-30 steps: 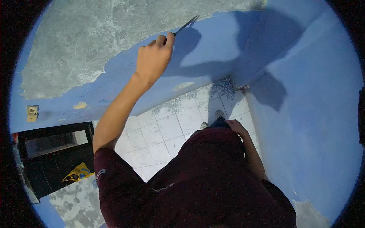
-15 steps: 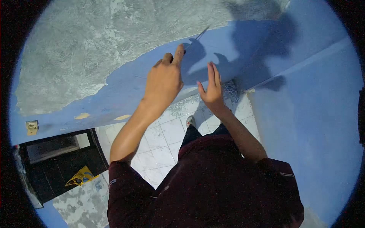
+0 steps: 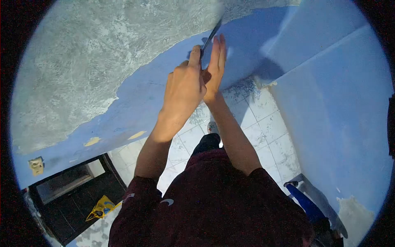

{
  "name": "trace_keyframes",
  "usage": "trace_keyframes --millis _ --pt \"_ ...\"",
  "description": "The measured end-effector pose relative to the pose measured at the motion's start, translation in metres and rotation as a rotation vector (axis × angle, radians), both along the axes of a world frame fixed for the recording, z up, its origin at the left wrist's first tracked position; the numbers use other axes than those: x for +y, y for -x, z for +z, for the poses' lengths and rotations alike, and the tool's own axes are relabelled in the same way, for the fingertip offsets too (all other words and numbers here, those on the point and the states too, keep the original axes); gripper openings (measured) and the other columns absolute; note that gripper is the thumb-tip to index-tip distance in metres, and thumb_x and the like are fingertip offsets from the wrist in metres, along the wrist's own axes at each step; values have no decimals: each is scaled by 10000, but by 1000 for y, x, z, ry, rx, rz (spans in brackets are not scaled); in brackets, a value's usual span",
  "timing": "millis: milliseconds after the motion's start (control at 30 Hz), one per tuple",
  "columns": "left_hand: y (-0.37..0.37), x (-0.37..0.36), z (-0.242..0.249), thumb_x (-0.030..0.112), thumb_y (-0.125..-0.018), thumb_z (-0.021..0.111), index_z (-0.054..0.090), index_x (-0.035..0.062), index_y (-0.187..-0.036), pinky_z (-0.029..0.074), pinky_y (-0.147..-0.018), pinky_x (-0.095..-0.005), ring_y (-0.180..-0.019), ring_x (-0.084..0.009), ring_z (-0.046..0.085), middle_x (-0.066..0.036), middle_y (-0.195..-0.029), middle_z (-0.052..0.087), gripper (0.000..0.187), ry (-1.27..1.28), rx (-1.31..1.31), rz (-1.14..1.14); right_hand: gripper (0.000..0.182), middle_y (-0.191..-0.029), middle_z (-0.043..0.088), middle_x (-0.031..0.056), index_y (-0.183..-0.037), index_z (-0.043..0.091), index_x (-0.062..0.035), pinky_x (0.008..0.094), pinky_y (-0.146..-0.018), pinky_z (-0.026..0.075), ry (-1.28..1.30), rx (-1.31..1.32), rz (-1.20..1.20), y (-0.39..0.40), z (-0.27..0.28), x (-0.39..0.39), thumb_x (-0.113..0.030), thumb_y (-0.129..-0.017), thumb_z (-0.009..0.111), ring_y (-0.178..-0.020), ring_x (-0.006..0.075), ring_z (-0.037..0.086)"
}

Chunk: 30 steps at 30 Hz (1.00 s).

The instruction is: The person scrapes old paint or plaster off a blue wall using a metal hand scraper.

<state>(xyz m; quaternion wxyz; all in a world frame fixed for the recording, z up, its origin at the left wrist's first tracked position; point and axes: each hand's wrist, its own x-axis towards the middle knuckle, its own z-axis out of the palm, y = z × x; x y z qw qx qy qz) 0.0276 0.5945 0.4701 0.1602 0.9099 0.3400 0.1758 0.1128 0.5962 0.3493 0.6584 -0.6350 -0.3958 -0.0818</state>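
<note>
Plaster (image 3: 82, 78), grey and rough, spreads over the upper left of the wall (image 3: 247, 49) in front of me, ending in a ragged edge where blue paint begins. A second blue wall (image 3: 341, 111) meets it on my right, with a bare grey patch low down. Below lies a floor (image 3: 267, 127) of white tiles, speckled with grey near the corner, my shoe (image 3: 212, 127) on it. To my left are a small box (image 3: 36, 166) on the wall, a dark door (image 3: 88, 201) with a pane, and a yellow bag (image 3: 103, 208) in front of it. Another person's leg (image 3: 304, 201), in blue, shows at my right. My left hand (image 3: 183, 88) grips a thin scraper (image 3: 214, 32), forefinger along it; the scraper points up and right, its blurred tip at the plaster's edge. My right hand (image 3: 214, 68) has its fingers straight, just beside the blade, its thumb hidden; I cannot tell whether it touches the scraper.
</note>
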Motion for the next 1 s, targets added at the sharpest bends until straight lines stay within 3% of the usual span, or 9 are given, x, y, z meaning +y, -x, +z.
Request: trace_keyframes --millis 167,367,700,767,800,867,900,967,1000 --pt "-7 -9 -5 27 -826 629 448 19 -1421 522 -707 -528 -807 -475 665 -296 -860 668 622 -10 -1 62 727 -1531 341 275 -1499 336 25 488 -1136 338 -97 -12 73 -8 3 3 -177 -874 647 -1397 452 363" --pt "-6 -14 4 -3 -818 605 391 1 -1464 548 -685 -513 -759 -467 672 -300 -883 659 680 -79 84 22 679 -1498 381 277 -1501 316 33 487 -1118 376 -45 6 37 -3 21 -1 -92 -896 597 -1372 449 404" --pt "8 -7 17 23 -835 609 431 18 -1460 530 -721 -495 -864 -466 667 -304 -928 661 649 -13 111 47 670 -1496 372 307 -1482 316 83 510 -1107 389 -26 -89 -35 9 26 8 -55 -888 594 -1348 475 423" --pt "12 6 21 25 -890 555 450 -30 -1445 525 -671 -429 -729 -366 680 -203 -860 668 568 94 -37 -112 671 -1494 377 310 -1483 315 82 510 -1107 388 -52 -60 -37 11 34 9 -40 -882 587 -1344 477 428" --pt "13 12 24 25 -890 555 450 -30 -1445 525 -671 -429 -729 -366 680 -203 -860 668 568 86 -37 -118 673 -1491 382 313 -1484 314 82 510 -1106 388 -68 -30 -34 12 37 8 -24 -876 580 -1340 478 433" --pt "12 19 31 25 -935 513 466 -15 -1449 498 -676 -347 -715 -221 617 -107 -807 620 518 531 -174 -95 675 -1487 386 318 -1483 314 84 512 -1107 385 -43 -3 -16 12 40 4 -17 -870 577 -1340 479 434" --pt "11 19 36 25 -935 513 466 -15 -1449 498 -676 -347 -715 -221 617 -107 -807 620 518 527 -171 -95 678 -1483 390 323 -1482 313 86 514 -1108 382 -14 21 6 11 40 4 -10 -864 573 -1339 481 436" --pt "5 17 44 37 -966 495 448 -10 -1461 478 -693 -301 -735 -145 521 -57 -798 556 500 888 -222 67 684 -1485 387 325 -1483 311 88 515 -1108 381 -16 4 -2 8 38 7 -10 -859 574 -1338 482 437" --pt "3 17 42 37 -966 495 448 -10 -1461 478 -693 -301 -735 -145 521 -57 -798 556 500 886 -221 67 690 -1486 385 327 -1483 309 89 515 -1108 380 -13 -15 -10 5 36 7 -10 -855 576 -1337 483 437"
